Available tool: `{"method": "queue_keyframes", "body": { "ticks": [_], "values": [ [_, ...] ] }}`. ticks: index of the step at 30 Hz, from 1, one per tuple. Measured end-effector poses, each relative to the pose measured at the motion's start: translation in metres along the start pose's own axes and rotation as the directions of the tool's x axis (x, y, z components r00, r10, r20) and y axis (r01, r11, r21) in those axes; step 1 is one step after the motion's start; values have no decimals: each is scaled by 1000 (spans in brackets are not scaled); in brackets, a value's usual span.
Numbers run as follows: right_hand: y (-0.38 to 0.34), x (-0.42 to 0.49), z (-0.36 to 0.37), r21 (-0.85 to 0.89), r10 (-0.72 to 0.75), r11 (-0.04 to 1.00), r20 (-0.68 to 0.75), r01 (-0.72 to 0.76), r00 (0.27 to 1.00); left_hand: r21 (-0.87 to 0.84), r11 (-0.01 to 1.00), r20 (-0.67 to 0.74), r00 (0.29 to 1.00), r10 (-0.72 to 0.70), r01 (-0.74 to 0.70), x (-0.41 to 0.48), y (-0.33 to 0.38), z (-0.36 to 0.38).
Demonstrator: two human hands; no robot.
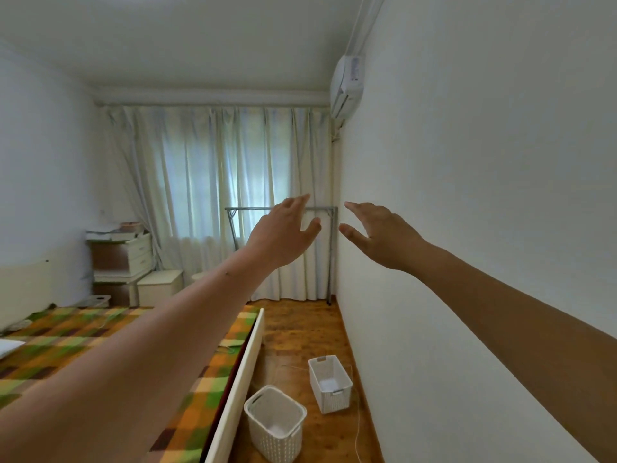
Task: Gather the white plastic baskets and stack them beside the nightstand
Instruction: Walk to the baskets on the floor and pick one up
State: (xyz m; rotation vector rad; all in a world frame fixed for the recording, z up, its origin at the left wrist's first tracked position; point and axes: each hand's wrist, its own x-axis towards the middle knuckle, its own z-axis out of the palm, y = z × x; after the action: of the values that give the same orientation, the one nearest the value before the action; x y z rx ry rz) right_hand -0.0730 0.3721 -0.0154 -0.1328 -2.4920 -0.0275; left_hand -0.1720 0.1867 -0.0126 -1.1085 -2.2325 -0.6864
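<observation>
Baskets not yet gathered, nothing stacked
Left hand [283,235] and right hand [380,235] reach out, each grip spread and empty; near basket [275,422] and far basket [330,384] sit separately on the floor [300,329], well apart from the nightstand [160,287].

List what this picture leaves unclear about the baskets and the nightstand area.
Head view: floor beside the nightstand, hidden behind the bed.
White container by it: too small, half hidden by the bed; basket or not, cannot tell.
Items atop the shelf unit: too small.
</observation>
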Motion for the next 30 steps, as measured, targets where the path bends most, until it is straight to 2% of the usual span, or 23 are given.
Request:
{"method": "queue_keyframes", "body": {
  "ticks": [10, 16, 24, 30],
  "values": [
    [68, 78, 80, 26, 26, 999, -20, -25, 999, -39, 997, 6, 997, -74, 74, 86, -45, 94],
    [100, 144, 131, -20, 46, 999, -20, -47, 999, -82, 995, -20, 998, -61, 59, 155, -95, 154],
    [133, 262, 178, -42, 59, 997, -55, -61, 997, -138, 989, -50, 997, -66, 59, 266, -172, 198],
    [163, 319, 243, -19, 102, 995, -8, -102, 995, -184, 978, -18, 995, -103, 98, 321, -222, 248]
  ]
}}
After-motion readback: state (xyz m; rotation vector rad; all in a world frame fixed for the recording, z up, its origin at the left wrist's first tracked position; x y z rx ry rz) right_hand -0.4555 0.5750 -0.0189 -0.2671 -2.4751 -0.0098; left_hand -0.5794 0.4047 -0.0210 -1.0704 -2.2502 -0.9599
